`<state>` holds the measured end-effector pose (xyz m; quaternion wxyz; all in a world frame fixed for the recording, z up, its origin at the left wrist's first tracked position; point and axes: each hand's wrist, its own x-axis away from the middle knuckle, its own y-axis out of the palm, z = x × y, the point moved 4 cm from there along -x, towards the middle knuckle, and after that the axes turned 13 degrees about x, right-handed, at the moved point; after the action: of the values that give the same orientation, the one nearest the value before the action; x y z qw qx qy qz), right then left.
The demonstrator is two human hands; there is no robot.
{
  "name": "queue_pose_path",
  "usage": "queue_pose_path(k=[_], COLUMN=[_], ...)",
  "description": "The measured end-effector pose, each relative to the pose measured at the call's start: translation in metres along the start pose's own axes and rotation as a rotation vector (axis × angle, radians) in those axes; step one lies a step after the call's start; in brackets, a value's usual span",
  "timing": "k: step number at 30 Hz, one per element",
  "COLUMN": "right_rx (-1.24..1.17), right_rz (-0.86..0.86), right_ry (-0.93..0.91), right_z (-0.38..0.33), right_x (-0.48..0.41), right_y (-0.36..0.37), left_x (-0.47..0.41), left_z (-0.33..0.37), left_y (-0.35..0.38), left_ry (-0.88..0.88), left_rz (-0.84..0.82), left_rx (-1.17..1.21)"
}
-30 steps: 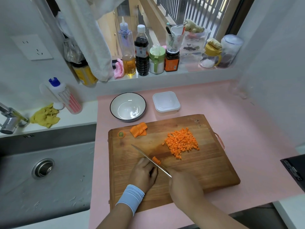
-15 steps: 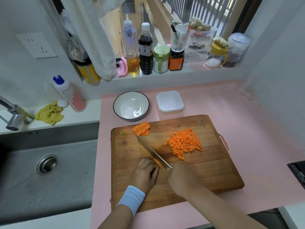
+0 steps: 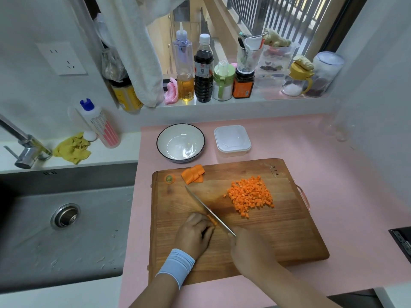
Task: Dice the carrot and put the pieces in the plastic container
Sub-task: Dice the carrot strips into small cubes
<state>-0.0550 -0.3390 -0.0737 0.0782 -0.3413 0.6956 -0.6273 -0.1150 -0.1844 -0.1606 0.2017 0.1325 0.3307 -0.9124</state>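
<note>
My left fingers (image 3: 200, 220) are curled down over a short carrot strip (image 3: 212, 219), pinning it to the cutting board (image 3: 289, 236) near the board's front middle. Only its orange end shows past my knuckles. My right hand (image 3: 249, 250) is wrapped around the handle of the knife (image 3: 206, 210). The blade lies against that exposed end and runs diagonally toward the board's far-left corner.

I judge the strip's long axis crosses the blade and leads back under my left hand, so each cut needs those fingertips to retreat from the edge.

The diced pile (image 3: 251, 196) sits right of the board's centre, apart from the blade. 1 stack of uncut slices (image 3: 193, 174) waits at the board's far edge. The plastic container (image 3: 232, 138) stands just beyond that edge, nearer my right hand.
</note>
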Motion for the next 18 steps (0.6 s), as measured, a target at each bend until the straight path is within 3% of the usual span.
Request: queue_pose_path(k=[18], right_rx=[-0.005], right_rz=[-0.133], right_ry=[0.031], right_z=[-0.009], right_x=[-0.021], right_y=[0.005], left_x=[0.0], left_z=[0.001], left_y=[-0.002], left_ry=[-0.006], left_rz=[0.028], left_rx=[0.04])
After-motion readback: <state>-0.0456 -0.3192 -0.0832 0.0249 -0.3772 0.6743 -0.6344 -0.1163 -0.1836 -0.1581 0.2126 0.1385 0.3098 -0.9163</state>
